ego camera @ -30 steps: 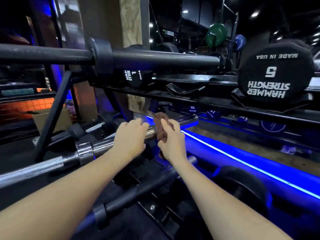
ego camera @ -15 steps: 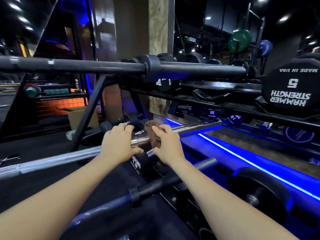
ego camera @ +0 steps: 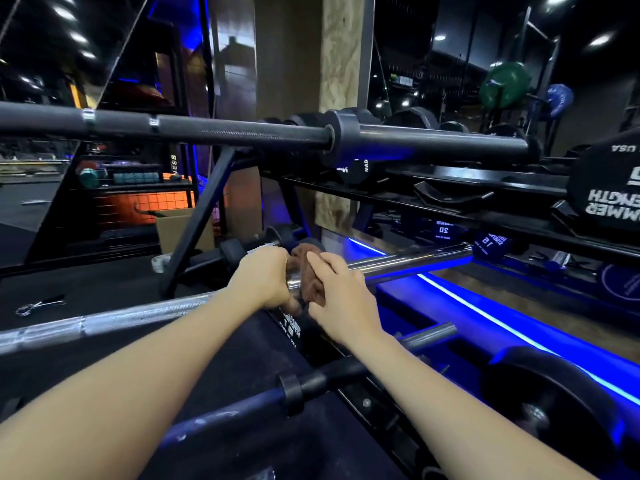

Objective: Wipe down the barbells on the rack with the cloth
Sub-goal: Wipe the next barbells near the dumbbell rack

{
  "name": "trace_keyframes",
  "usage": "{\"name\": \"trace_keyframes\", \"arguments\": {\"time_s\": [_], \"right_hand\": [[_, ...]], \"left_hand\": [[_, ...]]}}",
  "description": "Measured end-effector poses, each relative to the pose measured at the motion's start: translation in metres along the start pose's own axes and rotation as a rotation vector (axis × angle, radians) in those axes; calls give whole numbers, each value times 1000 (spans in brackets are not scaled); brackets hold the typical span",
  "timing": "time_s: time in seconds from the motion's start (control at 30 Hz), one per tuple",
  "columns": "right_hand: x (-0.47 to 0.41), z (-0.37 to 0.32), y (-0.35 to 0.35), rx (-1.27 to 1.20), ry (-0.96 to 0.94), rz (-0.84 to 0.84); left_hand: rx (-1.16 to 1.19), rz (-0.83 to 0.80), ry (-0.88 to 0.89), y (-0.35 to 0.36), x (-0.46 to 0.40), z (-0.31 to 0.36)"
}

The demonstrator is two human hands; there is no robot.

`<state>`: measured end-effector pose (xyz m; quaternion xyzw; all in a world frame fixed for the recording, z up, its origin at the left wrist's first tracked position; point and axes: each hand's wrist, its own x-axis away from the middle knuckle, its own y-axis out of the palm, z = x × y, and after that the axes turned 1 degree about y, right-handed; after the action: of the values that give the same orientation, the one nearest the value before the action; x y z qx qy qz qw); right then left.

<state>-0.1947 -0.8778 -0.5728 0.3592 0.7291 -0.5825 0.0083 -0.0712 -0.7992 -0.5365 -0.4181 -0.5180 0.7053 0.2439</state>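
While my right hand (ego camera: 341, 296) is curling its fingers (ego camera: 317, 259) over the brown cloth (ego camera: 308, 277) and pressing it around the chrome barbell (ego camera: 408, 263), my left hand (ego camera: 263, 275) is gripping the same bar just beside it, fingers closed over the top and thumb tucked underneath. The cloth is bunched between my two hands, draped over the bar where the smooth sleeve begins, right at the point where the bar is sitting on the rack (ego camera: 204, 216).

To do this stroke well, I am judging that I should be keeping the left hand steady so the bar is not rolling or sliding in its cradle, and wrapping the cloth fully round the sleeve instead of only rubbing the top. Sliding it outward toward the free end at the right, with a slight twist, should be reaching the underside too. The knurled shaft stretching away to my left will probably be snagging the fabric, so a firmer squeeze and slower pass may be needed there.

Beyond my hands, the black barbell (ego camera: 242, 133) is lying across the top of the rack, and a darker bar (ego camera: 322, 379) is lying below, nearer to me; both look to be waiting for wiping.
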Motion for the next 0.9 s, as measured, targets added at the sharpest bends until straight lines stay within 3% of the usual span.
{"name": "trace_keyframes", "arguments": {"time_s": [0.27,0.4,0.63,0.73,0.8,0.87,0.9], "right_hand": [[2,6,9,266,-28,68],[-10,5,14,371,-52,142],[-25,65,-5,305,213,102],[-22,50,-5,286,236,129],[-15,27,4,269,150,138],[-7,3,14,256,48,122],[-4,-6,17,253,20,113]], "left_hand": [[404,-325,-109,-15,-20,-20],[488,-372,-126,-13,-24,-28],[506,-404,-142,-19,-21,-26],[509,-387,-161,-18,-17,-20],[498,-332,-157,-12,-10,-16],[335,-188,-88,-5,4,-13],[144,-107,-39,-2,13,-12]]}}
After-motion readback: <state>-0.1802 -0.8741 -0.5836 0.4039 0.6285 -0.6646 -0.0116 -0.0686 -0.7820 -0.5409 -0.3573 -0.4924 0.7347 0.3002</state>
